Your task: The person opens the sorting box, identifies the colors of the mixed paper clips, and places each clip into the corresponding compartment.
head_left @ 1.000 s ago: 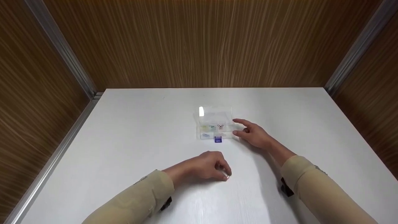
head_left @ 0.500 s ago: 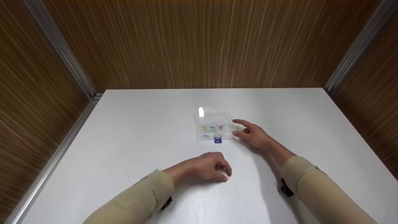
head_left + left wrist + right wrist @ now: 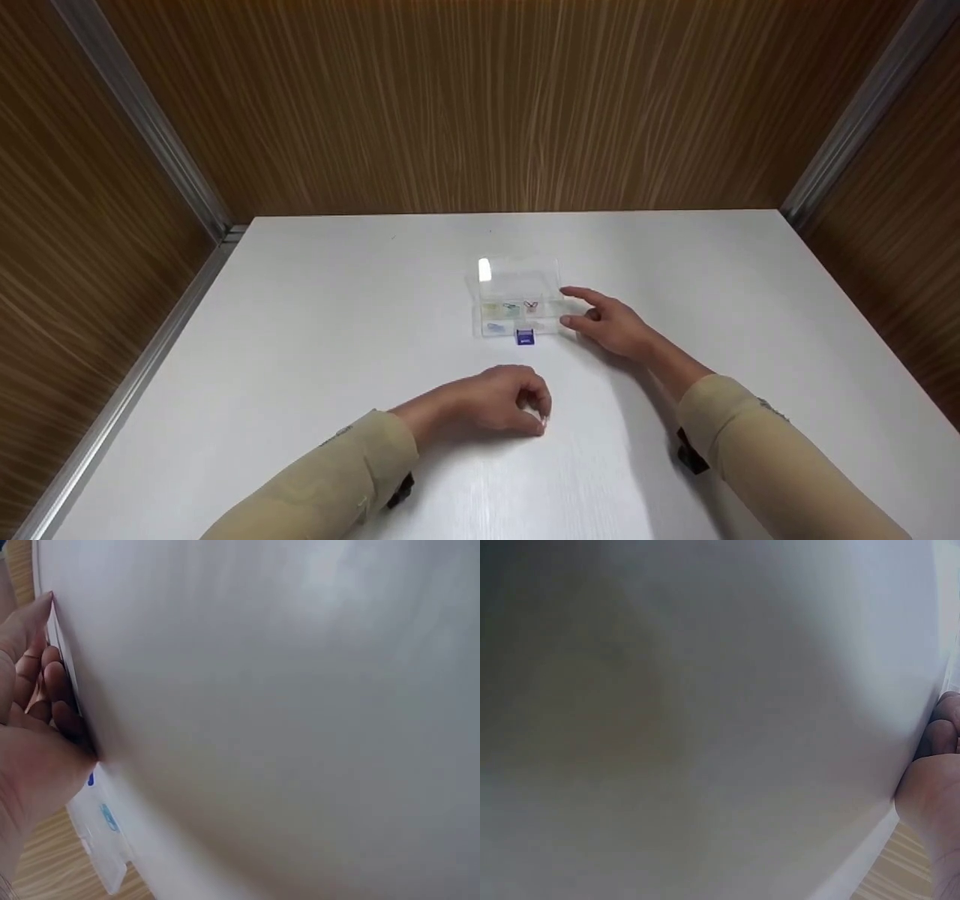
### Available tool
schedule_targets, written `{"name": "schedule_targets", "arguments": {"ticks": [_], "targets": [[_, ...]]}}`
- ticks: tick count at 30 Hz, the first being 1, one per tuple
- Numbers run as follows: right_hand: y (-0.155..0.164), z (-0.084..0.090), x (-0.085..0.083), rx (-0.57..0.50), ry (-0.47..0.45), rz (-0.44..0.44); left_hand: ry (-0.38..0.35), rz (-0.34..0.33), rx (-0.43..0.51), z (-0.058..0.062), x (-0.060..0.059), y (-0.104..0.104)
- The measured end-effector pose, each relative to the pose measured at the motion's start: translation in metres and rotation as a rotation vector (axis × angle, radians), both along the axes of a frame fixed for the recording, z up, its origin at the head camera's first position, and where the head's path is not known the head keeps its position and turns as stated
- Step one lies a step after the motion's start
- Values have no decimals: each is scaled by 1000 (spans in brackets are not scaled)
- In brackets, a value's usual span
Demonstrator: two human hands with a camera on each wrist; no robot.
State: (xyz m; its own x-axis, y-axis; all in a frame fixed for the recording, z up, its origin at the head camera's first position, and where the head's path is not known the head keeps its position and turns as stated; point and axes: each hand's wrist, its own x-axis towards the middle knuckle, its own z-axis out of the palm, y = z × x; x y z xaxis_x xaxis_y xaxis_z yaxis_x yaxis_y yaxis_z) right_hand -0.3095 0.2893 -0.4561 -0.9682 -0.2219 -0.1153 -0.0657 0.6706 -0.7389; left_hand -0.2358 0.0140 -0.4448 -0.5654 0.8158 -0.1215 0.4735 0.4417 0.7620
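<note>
A clear plastic box (image 3: 501, 335) with its see-through lid (image 3: 521, 279) raised lies mid-table in the head view. Its compartments hold small coloured pieces, perhaps paper clips: yellow, green, a red one (image 3: 531, 307) and a blue one (image 3: 496, 327). A dark purple tab (image 3: 525, 337) sits at the front edge. My right hand (image 3: 611, 326) touches the box's right side with index finger and thumb spread apart. Nearer, my left hand (image 3: 502, 399) pinches a small white piece (image 3: 544, 422) between thumb and index finger, low over the table. Its kind is too small to tell.
The white table (image 3: 337, 315) meets brown wood-grain panels (image 3: 480, 105) at the back and both sides. Metal strips (image 3: 142, 112) run along the panel corners. A black wrist device (image 3: 401, 491) shows under the left sleeve, another (image 3: 691, 454) under the right.
My left hand has shifted slightly left with the white piece, which now stands more upright between the fingertips. The right hand and the box have stayed in place.
</note>
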Motion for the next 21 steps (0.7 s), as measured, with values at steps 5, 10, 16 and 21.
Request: {"name": "schedule_targets", "arguments": {"ticks": [5,10,16,21], "targets": [[-2,1,1,-21,-18,-6,-81,30,68,-3,-1,-2],[-2,1,2,-27,-26,-10,-117,48,106,-5,-3,-4],[-1,0,1,-27,-17,-5,-125,90,123,-5,-3,-4],[0,1,1,-20,-13,-1,-78,130,116,-3,2,6]]}}
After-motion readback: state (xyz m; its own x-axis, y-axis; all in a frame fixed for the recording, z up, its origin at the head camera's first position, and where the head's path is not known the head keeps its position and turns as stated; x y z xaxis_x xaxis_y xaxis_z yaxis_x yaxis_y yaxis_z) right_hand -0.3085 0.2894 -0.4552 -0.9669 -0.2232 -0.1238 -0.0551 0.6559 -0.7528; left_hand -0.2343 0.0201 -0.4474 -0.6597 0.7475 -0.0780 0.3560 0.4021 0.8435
